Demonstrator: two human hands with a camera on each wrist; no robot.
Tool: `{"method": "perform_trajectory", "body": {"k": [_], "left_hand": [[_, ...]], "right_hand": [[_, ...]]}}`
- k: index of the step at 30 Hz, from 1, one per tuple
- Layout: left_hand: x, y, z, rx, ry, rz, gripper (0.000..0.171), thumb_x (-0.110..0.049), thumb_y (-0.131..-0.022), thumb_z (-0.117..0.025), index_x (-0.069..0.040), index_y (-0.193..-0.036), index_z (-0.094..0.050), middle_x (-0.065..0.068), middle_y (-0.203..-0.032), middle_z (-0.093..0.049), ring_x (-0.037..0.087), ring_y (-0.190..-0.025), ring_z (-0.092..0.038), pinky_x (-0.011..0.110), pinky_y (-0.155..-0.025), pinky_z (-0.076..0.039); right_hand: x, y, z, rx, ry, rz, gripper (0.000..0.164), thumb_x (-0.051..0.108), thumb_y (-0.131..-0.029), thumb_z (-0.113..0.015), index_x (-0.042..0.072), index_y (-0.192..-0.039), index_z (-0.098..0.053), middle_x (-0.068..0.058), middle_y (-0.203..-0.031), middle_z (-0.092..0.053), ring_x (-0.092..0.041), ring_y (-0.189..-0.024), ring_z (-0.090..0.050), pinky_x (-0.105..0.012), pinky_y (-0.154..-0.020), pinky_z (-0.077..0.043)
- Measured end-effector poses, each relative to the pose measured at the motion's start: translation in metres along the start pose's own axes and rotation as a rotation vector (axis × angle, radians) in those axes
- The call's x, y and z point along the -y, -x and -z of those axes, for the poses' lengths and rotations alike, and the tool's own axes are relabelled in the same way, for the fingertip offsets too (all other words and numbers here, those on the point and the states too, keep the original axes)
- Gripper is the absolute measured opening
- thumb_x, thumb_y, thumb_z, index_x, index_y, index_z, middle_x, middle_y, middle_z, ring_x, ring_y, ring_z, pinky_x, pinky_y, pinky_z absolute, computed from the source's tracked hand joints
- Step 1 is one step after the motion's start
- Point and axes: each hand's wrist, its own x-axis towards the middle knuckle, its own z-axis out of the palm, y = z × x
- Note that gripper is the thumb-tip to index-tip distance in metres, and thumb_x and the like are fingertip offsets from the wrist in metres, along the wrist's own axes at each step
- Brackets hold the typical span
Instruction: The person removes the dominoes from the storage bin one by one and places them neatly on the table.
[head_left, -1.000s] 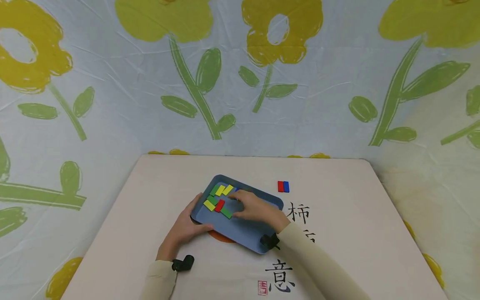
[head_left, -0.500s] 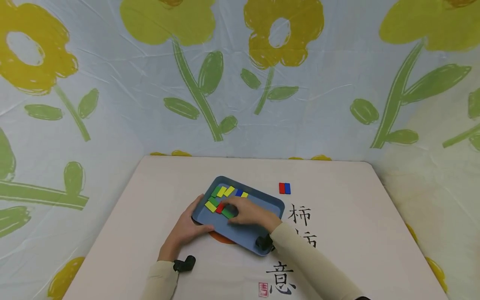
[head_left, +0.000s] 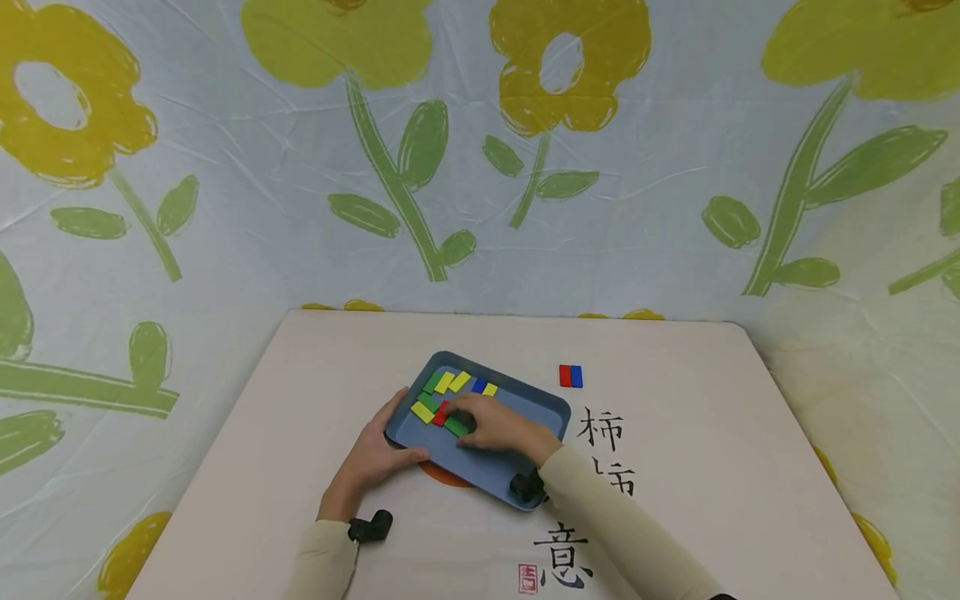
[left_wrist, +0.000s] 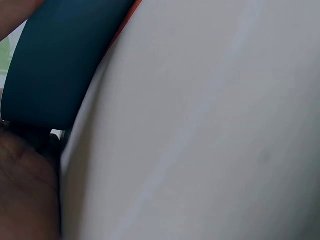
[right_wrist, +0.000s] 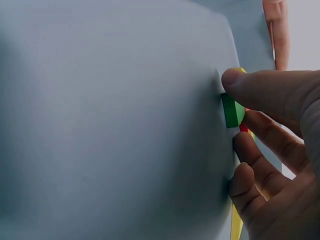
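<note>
Blue tray (head_left: pixel 487 468) sat gripped at nine o'clock by the left hand (head_left: pixel 377 450), probably for steadiness. From where I stood, the right hand (head_left: pixel 491 423) pinched a green block (right_wrist: pixel 229 111) inside the tray, off centre toward nine, a narrow hold likely suiting so small a piece.

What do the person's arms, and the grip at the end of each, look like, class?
Both arms wear long, plain cream sleeves: the left sleeve and right sleeve show no pattern. The left grip and right grip are ungloved human hands. A small black device sits at the left wrist, another at the right.
</note>
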Motion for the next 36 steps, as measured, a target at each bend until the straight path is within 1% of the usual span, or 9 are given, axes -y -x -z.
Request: {"method": "perform_trajectory", "body": {"k": [2, 6, 10, 16, 19, 23, 25, 30, 36], "left_hand": [[0.0, -0.0002, 0.0, -0.002, 0.008, 0.004, 0.112, -0.035, -0.074, -0.094, -0.031, -0.164, -0.027, 0.009, -0.169, -0.03, 0.039, -0.155, -0.028, 0.064, -0.122, -0.026], [0.0009, 0.0001, 0.0001, -0.001, 0.002, 0.013, 0.112, -0.037, -0.074, -0.093, -0.032, -0.164, -0.027, 0.008, -0.169, -0.029, 0.038, -0.155, -0.028, 0.065, -0.122, -0.025], [0.001, -0.0004, 0.0017, -0.004, -0.012, 0.014, 0.112, -0.039, -0.073, -0.094, -0.033, -0.164, -0.027, 0.007, -0.169, -0.03, 0.038, -0.155, -0.028, 0.065, -0.122, -0.025], [0.0002, 0.0015, 0.002, -0.008, -0.006, 0.015, 0.111, -0.037, -0.074, -0.093, -0.032, -0.164, -0.028, 0.008, -0.169, -0.03, 0.039, -0.155, -0.028, 0.066, -0.122, -0.026], [-0.0007, 0.0021, 0.0016, 0.003, -0.006, 0.022, 0.111, -0.038, -0.074, -0.093, -0.032, -0.164, -0.027, 0.007, -0.169, -0.029, 0.038, -0.156, -0.026, 0.066, -0.122, -0.025], [-0.001, -0.0006, 0.0014, -0.007, -0.017, 0.011, 0.111, -0.039, -0.074, -0.093, -0.034, -0.164, -0.027, 0.006, -0.169, -0.029, 0.038, -0.156, -0.026, 0.065, -0.122, -0.025], [-0.0008, -0.0018, 0.0015, -0.018, -0.022, 0.004, 0.111, -0.039, -0.073, -0.093, -0.033, -0.163, -0.028, 0.006, -0.169, -0.03, 0.038, -0.156, -0.027, 0.065, -0.122, -0.025], [-0.0005, -0.0028, 0.0013, -0.012, -0.029, -0.009, 0.112, -0.039, -0.074, -0.093, -0.029, -0.164, -0.028, 0.009, -0.169, -0.03, 0.039, -0.155, -0.027, 0.066, -0.122, -0.025], [0.0008, -0.0012, -0.0004, -0.013, -0.033, -0.01, 0.112, -0.04, -0.074, -0.093, -0.028, -0.164, -0.028, 0.01, -0.169, -0.03, 0.041, -0.155, -0.028, 0.067, -0.121, -0.026]], "right_hand": [[-0.0004, -0.0002, -0.0007, -0.002, -0.003, 0.005, 0.047, 0.02, -0.092, -0.08, 0.015, -0.136, -0.066, -0.003, -0.139, -0.063, -0.015, -0.12, -0.061, -0.033, -0.103, -0.053], [-0.0013, 0.0001, -0.0019, -0.004, -0.013, 0.012, 0.046, 0.019, -0.091, -0.08, 0.013, -0.135, -0.067, -0.003, -0.138, -0.062, -0.016, -0.122, -0.06, -0.034, -0.106, -0.052], [-0.0012, -0.0009, -0.0016, -0.003, -0.017, 0.01, 0.046, 0.02, -0.091, -0.081, 0.014, -0.135, -0.067, -0.002, -0.139, -0.062, -0.016, -0.121, -0.059, -0.034, -0.107, -0.052], [-0.0022, -0.0007, -0.003, 0.009, -0.014, 0.007, 0.048, 0.023, -0.091, -0.081, 0.016, -0.136, -0.066, 0.0, -0.137, -0.062, -0.014, -0.118, -0.059, -0.033, -0.106, -0.052], [-0.0036, 0.0001, -0.0033, 0.021, -0.015, 0.002, 0.049, 0.022, -0.09, -0.081, 0.017, -0.137, -0.066, 0.001, -0.137, -0.062, -0.013, -0.119, -0.059, -0.033, -0.108, -0.051], [-0.0049, -0.0007, -0.0024, 0.009, -0.03, 0.007, 0.05, 0.019, -0.09, -0.082, 0.015, -0.137, -0.066, 0.0, -0.137, -0.063, -0.013, -0.12, -0.059, -0.034, -0.109, -0.05], [-0.0051, -0.0013, -0.0019, 0.007, -0.033, 0.007, 0.05, 0.019, -0.09, -0.082, 0.014, -0.137, -0.066, -0.001, -0.139, -0.063, -0.014, -0.122, -0.059, -0.034, -0.11, -0.05], [-0.0051, -0.001, -0.0015, 0.009, -0.025, 0.008, 0.05, 0.022, -0.09, -0.082, 0.015, -0.136, -0.066, -0.001, -0.138, -0.063, -0.014, -0.122, -0.059, -0.034, -0.11, -0.05], [-0.0056, 0.0019, -0.0009, -0.003, -0.043, 0.003, 0.048, 0.024, -0.089, -0.083, 0.014, -0.134, -0.068, 0.0, -0.135, -0.065, -0.013, -0.117, -0.059, -0.034, -0.107, -0.051]]}}
